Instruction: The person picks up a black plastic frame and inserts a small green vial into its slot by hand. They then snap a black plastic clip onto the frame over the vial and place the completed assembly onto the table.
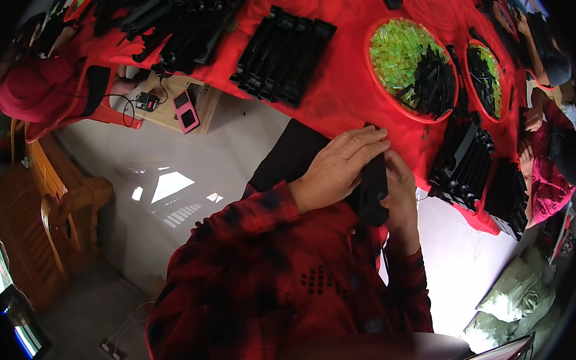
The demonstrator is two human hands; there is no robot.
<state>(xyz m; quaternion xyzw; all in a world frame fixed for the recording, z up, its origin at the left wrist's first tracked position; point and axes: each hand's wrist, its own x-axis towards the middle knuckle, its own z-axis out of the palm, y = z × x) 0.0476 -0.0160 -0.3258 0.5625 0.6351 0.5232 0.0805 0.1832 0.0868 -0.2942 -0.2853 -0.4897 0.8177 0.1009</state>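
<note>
Close in front of my body, over the table's near edge, both hands hold a long black plastic part (372,191). My left hand (337,167) lies across its upper end, fingers together and pressed onto it. My right hand (402,189) is curled around its right side; some of those fingers are hidden behind the part. Beyond them, on the red tablecloth (342,97), a round red basin (423,119) holds small clear yellow-green pieces (395,45) and thin black pieces (432,82). A row of similar black parts (283,56) lies up and to the left.
More black parts (462,163) are piled at the right edge, near a second basin (472,79). Other people (543,39) sit along the right side. At left are a box with a pink device (185,112), cables, a person in a dark red hat (35,90) and a wooden bench (46,214).
</note>
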